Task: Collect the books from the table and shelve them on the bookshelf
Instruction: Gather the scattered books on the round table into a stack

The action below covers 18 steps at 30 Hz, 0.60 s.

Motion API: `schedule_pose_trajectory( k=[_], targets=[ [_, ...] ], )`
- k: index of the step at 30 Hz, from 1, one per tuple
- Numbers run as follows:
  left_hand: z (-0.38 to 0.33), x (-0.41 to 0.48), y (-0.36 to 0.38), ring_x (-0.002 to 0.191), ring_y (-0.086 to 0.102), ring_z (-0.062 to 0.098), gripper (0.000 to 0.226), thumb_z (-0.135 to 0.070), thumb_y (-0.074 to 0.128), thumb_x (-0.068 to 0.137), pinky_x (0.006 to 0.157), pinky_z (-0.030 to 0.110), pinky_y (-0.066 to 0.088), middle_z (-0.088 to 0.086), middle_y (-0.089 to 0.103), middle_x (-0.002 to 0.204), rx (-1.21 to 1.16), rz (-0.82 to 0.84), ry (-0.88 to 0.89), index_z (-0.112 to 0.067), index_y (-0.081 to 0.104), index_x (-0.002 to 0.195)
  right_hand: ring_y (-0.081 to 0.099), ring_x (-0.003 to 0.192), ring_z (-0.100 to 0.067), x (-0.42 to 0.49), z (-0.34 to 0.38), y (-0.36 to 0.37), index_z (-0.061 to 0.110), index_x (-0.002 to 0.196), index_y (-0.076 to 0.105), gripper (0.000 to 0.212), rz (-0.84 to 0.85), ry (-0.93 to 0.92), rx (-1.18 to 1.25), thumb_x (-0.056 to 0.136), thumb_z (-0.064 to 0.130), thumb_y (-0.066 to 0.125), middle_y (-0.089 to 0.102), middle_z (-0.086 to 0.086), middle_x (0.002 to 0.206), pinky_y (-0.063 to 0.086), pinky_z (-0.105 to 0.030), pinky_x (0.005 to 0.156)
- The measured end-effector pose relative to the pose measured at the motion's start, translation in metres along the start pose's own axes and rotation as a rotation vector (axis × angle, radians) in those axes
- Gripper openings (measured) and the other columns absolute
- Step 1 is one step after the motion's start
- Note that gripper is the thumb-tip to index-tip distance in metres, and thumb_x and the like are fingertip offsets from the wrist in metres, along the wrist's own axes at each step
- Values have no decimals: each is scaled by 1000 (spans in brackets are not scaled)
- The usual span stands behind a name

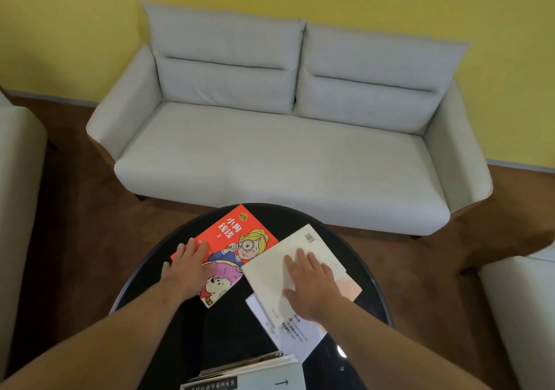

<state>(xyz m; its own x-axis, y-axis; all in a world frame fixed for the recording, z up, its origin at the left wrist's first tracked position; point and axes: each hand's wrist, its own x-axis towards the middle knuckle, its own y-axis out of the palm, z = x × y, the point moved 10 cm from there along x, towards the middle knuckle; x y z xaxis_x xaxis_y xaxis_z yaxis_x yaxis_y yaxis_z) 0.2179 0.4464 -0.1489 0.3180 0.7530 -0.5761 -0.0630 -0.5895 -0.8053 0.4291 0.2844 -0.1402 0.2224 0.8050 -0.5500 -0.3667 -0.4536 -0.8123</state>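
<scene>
Books lie scattered on the round black table in front of the pale grey sofa: a red illustrated children's book at the left, a cream-covered book at the right overlapping a white book and a pinkish one, and a small stack at the near edge. Your left hand rests flat on the red book's near-left corner, fingers together, gripping nothing. Your right hand lies palm-down on the cream cover, fingers slightly spread, also gripping nothing. To gather well, slide each book toward the table edge until a side overhangs, then curl fingers beneath (glossy covers on a slick top resist a direct pinch). Stack the red book onto the cream one, square the spines, and lift the pile with both hands. No bookshelf is in view.
</scene>
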Motion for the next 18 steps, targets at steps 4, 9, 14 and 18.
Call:
schedule_pose_trajectory(
  k=[4,9,14,18],
  targets=[
    [7,-13,-16,127,47,27,48,-49,49,97,107,44,42,6,45,138,17,-174,-42,-26,47,139,39,138,-30,-11,4,-10,31,147,34,62,-120,-8,-57,94,59,50,40,-3,152,25,-49,120],
    [23,-20,-7,121,53,33,79,-48,74,80,85,39,49,15,44,136,-334,-93,-276,-14,35,139,3,157,-31,13,-4,-18,31,160,9,105,0,-68,-110,80,65,67,9,-2,170,-4,-59,122],
    [34,-16,11,94,68,29,57,-30,83,71,87,46,57,12,66,109,-577,48,-349,-8,51,114,27,150,-28,16,5,-31,28,156,28,100,-10,-115,-159,74,64,74,38,-3,156,-6,-57,122],
    [21,-30,-9,88,71,27,25,-19,74,85,85,49,59,10,69,100,-793,-16,-227,-13,57,103,45,130,-27,8,12,-48,30,145,43,79,-82,-120,-184,78,61,72,52,-3,135,20,-50,120]
  ],
)
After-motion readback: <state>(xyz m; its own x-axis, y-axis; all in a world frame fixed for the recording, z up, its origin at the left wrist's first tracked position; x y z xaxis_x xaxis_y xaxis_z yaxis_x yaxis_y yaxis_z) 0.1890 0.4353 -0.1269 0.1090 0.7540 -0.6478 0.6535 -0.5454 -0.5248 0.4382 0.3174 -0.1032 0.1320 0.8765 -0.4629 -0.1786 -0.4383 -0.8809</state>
